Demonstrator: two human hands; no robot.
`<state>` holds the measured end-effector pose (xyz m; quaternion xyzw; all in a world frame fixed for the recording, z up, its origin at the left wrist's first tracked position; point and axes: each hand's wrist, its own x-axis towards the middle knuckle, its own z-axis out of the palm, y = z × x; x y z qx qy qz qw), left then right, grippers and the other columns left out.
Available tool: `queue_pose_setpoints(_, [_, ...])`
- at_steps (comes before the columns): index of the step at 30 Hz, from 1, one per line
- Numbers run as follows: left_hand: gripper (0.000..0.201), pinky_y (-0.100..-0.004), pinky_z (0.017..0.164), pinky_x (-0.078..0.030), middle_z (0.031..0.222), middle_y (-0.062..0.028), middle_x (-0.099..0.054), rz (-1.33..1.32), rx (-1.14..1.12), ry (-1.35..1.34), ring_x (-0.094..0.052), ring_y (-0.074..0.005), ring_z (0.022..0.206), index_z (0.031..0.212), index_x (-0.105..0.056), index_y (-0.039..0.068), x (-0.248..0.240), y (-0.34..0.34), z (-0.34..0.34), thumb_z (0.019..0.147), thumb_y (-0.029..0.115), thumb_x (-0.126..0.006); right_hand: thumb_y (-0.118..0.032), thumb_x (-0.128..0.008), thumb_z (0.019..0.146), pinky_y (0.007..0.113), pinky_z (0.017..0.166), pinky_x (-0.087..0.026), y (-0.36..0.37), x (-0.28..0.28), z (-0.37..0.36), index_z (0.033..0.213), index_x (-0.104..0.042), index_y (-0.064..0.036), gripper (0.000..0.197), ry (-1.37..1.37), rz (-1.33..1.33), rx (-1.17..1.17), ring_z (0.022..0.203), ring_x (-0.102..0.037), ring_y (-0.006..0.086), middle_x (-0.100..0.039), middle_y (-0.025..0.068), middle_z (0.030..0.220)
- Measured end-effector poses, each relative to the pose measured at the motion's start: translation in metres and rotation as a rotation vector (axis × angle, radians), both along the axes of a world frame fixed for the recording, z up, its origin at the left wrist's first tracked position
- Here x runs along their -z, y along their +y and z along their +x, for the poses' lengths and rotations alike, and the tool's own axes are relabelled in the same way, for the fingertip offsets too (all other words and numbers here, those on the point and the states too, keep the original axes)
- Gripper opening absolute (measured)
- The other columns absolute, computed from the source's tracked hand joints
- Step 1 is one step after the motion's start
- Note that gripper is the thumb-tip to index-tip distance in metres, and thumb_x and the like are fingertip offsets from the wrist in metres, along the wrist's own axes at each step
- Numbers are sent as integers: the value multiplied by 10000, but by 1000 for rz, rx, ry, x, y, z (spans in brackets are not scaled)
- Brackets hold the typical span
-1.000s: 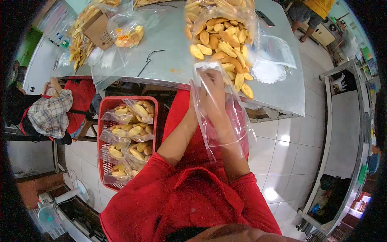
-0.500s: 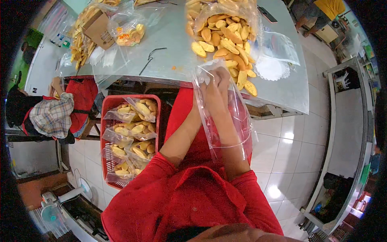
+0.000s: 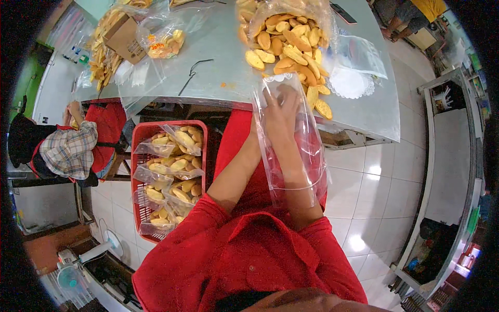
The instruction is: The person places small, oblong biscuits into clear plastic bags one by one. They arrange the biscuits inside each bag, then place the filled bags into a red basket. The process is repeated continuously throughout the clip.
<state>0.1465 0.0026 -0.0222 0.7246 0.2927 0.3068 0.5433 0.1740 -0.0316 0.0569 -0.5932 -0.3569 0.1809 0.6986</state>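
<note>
A long clear plastic bag is drawn over my right hand and forearm. Inside it, my right fingers are apart and reach toward its far end. There the scalloped edge of a white lace paper doily shows through the plastic. My left hand grips the bag from the left and beneath; its fingers are mostly hidden behind the right hand. Just past the bag, slices of oval bread spill from a large clear sack onto the metal table.
More white doilies lie right of the bread, beside clear bags and a phone. A red crate of packed bread bags stands at my left. Farther left sits another person. Black wire and a cardboard box rest on the table.
The doily's scalloped edge now shows more broadly and flatter at the bag's far end. My right fingers have shifted slightly inside the bag. The view has moved a little.
</note>
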Motion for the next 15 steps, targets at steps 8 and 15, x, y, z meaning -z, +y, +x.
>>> queue_pose_setpoints(8, [535,-382,1131,-267,1507,-69,-302,119,24,-8,-293,-242,1384,1461,-286,144,11,0,-4,953,240,-424,-136,-694,710,444,947,-437,-1,3,4,1211,-525,-2,546,-9,1,21,1130,-503,394,-523,223,1173])
queue_pose_setpoints(15, [555,-374,1123,-269,1415,-94,-350,528,8,506,-339,-241,1327,1463,-238,82,30,-1,6,956,217,-419,-123,-689,711,446,957,-432,-1,5,5,1218,-518,1,549,-36,4,13,1138,-497,400,-517,233,1180])
